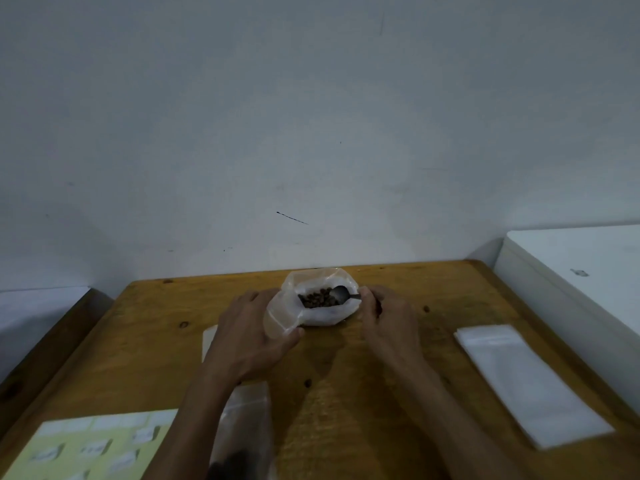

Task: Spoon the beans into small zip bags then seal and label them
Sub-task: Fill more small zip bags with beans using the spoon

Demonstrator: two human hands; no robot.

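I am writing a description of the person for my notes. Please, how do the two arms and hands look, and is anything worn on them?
Both forearms are bare up to the bottom edge of the picture: no sleeves show. The left hand and the right hand wear no gloves. I see no watch, ring or bracelet, though the picture is dim and somewhat blurred.

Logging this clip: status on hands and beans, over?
Left hand grips bean bag rim. Right hand holds spoon, bowl in beans. Zip bags untouched, right. Nothing in the way.
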